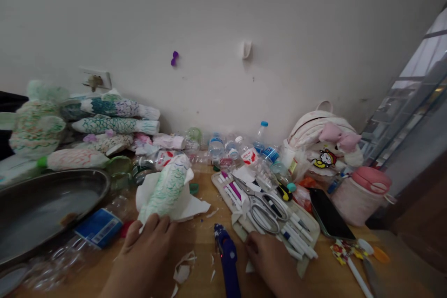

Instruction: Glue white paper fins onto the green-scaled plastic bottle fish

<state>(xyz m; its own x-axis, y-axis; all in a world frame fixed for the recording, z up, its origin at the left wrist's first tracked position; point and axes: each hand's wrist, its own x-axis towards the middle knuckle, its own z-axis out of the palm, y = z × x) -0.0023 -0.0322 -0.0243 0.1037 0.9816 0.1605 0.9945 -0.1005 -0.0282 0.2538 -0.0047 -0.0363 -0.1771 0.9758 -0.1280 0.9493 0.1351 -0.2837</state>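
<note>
My left hand (148, 247) is closed over the near end of a fish-shaped paper craft (167, 184), white with green scales drawn on it. Loose white paper (195, 207) spreads out from under the craft. My right hand (274, 260) rests at the near edge of the pen case, its fingers curled together; whatever is in them, if anything, is hidden. Between my hands lies a blue glue gun (227, 253) with a small red light. Silver-grey scissors (267, 214) lie on the open pen case (310, 223) among white markers (295, 240).
A dark oval metal tray (104, 179) and a crushed plastic bottle (99, 228) are at left. Behind them are several scale-patterned paper crafts (115, 125). Plastic bottles (216, 146) line the wall. At right are a phone (330, 214), a pink-lidded cup (363, 195) and a backpack (321, 139).
</note>
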